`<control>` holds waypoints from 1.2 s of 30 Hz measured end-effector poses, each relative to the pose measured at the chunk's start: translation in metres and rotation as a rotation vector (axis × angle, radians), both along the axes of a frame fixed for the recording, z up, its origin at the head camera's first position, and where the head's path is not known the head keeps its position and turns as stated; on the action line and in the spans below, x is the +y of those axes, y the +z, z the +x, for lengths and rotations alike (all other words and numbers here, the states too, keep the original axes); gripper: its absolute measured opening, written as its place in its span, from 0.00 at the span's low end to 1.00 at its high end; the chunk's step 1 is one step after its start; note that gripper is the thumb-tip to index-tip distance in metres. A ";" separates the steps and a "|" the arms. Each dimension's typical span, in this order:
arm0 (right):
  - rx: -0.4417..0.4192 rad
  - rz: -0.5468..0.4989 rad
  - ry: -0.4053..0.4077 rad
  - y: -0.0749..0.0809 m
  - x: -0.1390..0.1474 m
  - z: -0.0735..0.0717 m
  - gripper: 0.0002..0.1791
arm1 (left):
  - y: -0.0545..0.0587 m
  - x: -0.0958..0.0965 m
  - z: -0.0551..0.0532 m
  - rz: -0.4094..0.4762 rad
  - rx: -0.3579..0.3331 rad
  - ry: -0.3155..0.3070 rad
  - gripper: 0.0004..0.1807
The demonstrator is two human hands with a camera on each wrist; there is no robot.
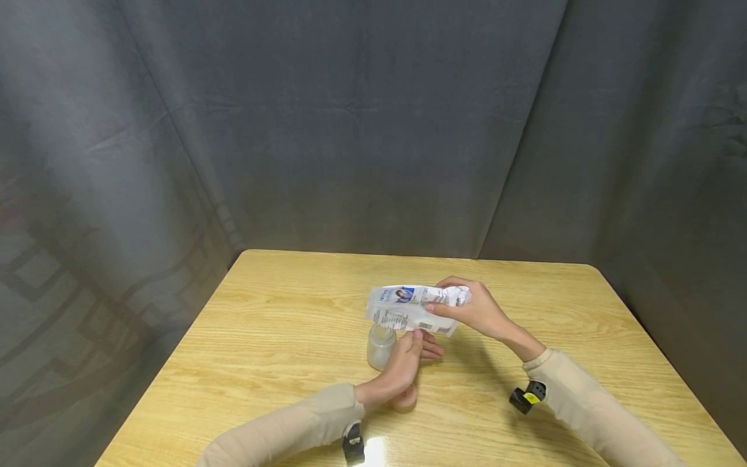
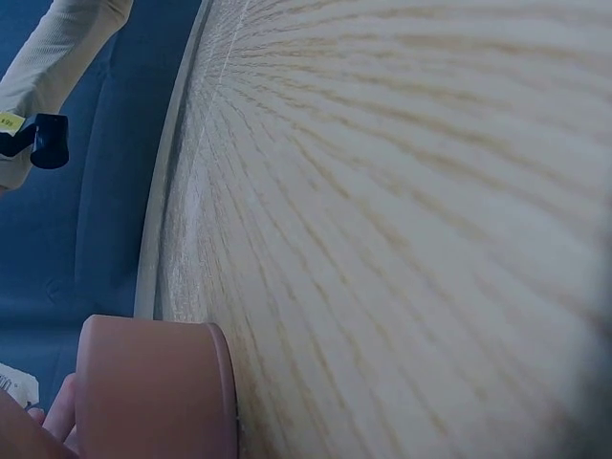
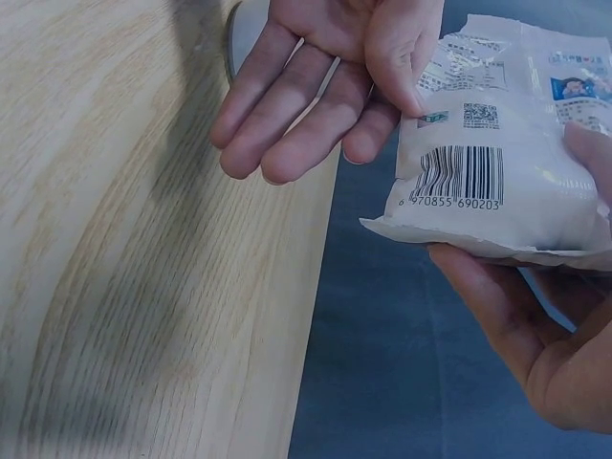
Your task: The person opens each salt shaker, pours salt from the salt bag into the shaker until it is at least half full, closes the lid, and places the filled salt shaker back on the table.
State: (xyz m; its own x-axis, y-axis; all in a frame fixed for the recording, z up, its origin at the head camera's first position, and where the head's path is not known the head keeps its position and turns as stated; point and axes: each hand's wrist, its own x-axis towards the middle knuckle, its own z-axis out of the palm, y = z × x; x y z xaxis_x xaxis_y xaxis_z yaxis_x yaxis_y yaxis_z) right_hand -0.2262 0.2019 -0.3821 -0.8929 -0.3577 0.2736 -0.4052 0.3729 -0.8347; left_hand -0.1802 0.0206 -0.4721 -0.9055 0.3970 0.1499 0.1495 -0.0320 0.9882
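Note:
My right hand [image 1: 475, 311] grips a white printed plastic packet [image 1: 397, 318], thumb on one face and fingers on the other. A barcode and QR code show on the packet [image 3: 459, 143] in the right wrist view. Its left end is above a frosted glass jar [image 1: 380, 350] on the table. My left hand [image 1: 405, 363] is beside the jar; its fingers [image 3: 296, 120] extend below the packet, its thumb at the packet's edge. Whether that thumb touches the packet I cannot tell. A pinkish cylinder [image 2: 153, 387] with a rim stands on the table by the left wrist.
The wooden table [image 1: 280, 305] has dark grey curtains [image 1: 362, 130] behind it and at both sides. Black wrist cameras [image 1: 528, 395] are strapped over the beige sleeves [image 1: 583, 402].

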 end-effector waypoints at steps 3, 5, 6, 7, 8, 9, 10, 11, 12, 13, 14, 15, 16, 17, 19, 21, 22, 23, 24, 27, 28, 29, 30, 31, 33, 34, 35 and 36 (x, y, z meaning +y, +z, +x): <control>0.002 0.001 0.000 0.000 0.000 0.000 0.18 | 0.000 0.000 0.000 0.001 -0.004 0.002 0.27; 0.001 0.001 0.002 0.000 0.000 0.000 0.18 | 0.000 0.000 -0.001 0.004 -0.004 0.003 0.27; 0.001 0.002 0.002 0.000 0.000 0.000 0.18 | 0.001 0.001 -0.001 0.002 -0.007 0.005 0.27; 0.000 0.002 0.004 0.000 0.000 0.000 0.18 | 0.001 0.001 -0.001 0.002 -0.010 0.005 0.27; -0.001 0.003 0.005 0.000 0.000 0.000 0.18 | 0.000 0.001 -0.001 0.002 -0.010 0.005 0.26; -0.002 0.004 0.006 0.001 0.000 0.000 0.18 | 0.000 0.001 -0.001 0.005 -0.009 0.004 0.26; -0.004 0.004 0.007 0.001 0.000 0.000 0.18 | 0.000 0.001 -0.001 0.006 -0.009 0.003 0.26; -0.005 0.005 0.008 0.001 0.000 0.000 0.18 | 0.000 0.001 -0.001 0.006 -0.009 0.003 0.26; -0.005 0.005 0.008 0.001 0.000 0.000 0.18 | 0.000 0.001 -0.001 0.004 -0.010 0.003 0.26; -0.006 0.005 0.008 0.001 0.000 0.001 0.18 | 0.000 0.001 -0.001 0.006 -0.010 0.001 0.26; -0.005 0.006 0.007 0.001 0.000 0.001 0.18 | 0.001 0.001 0.000 0.006 -0.010 0.000 0.26; -0.004 0.007 0.006 0.002 0.000 0.001 0.18 | 0.001 0.000 0.000 0.008 -0.005 -0.002 0.26; -0.003 0.008 0.004 0.002 0.000 0.001 0.18 | 0.001 0.000 0.000 0.008 -0.002 -0.002 0.26; -0.001 0.009 0.003 0.002 0.000 0.001 0.18 | 0.001 0.000 0.000 0.006 0.000 -0.002 0.26; 0.001 0.011 0.000 0.002 0.000 0.001 0.18 | 0.001 0.000 0.000 0.003 0.002 -0.003 0.27; -0.001 0.012 -0.001 0.002 0.000 0.001 0.18 | 0.001 0.000 0.000 0.001 0.003 -0.003 0.26; -0.003 0.012 -0.002 0.002 0.000 0.001 0.18 | 0.001 0.000 0.000 -0.002 -0.001 -0.001 0.26; -0.006 0.012 -0.002 0.002 0.000 0.001 0.19 | 0.001 0.000 0.000 -0.007 -0.003 0.001 0.27; -0.008 0.013 -0.004 0.002 0.001 0.001 0.19 | 0.001 0.001 0.000 -0.007 -0.004 0.001 0.26; -0.013 0.016 -0.003 0.003 0.001 0.001 0.19 | 0.001 0.001 0.000 -0.004 -0.004 0.005 0.26; -0.014 0.017 -0.003 0.003 0.000 0.001 0.19 | 0.002 0.001 -0.001 -0.005 -0.007 0.006 0.26; -0.013 0.018 -0.003 0.003 0.000 0.002 0.19 | 0.002 0.001 0.000 -0.004 -0.007 0.006 0.26; -0.013 0.019 -0.003 0.003 0.000 0.002 0.19 | 0.002 0.001 0.000 -0.002 -0.006 0.005 0.26; -0.014 0.019 -0.002 0.004 0.000 0.002 0.19 | 0.002 0.000 0.000 -0.001 -0.004 0.005 0.26; -0.015 0.019 -0.003 0.004 0.000 0.002 0.19 | 0.001 0.001 -0.001 -0.001 -0.005 0.002 0.26; -0.016 0.019 -0.003 0.004 0.000 0.002 0.19 | 0.001 0.001 -0.001 0.000 -0.005 0.001 0.27; -0.016 0.019 -0.003 0.005 0.000 0.002 0.19 | 0.001 0.001 -0.001 -0.001 -0.003 0.001 0.27; -0.017 0.019 -0.001 0.005 0.000 0.003 0.19 | 0.001 0.001 0.000 0.002 0.001 0.000 0.27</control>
State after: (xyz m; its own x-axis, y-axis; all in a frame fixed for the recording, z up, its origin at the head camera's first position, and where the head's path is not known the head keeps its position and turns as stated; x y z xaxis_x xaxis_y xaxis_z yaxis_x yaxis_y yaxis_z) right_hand -0.2237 0.2017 -0.3772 -0.8978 -0.3615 0.2516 -0.3906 0.3895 -0.8341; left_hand -0.1806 0.0214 -0.4715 -0.9052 0.3971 0.1513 0.1502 -0.0340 0.9881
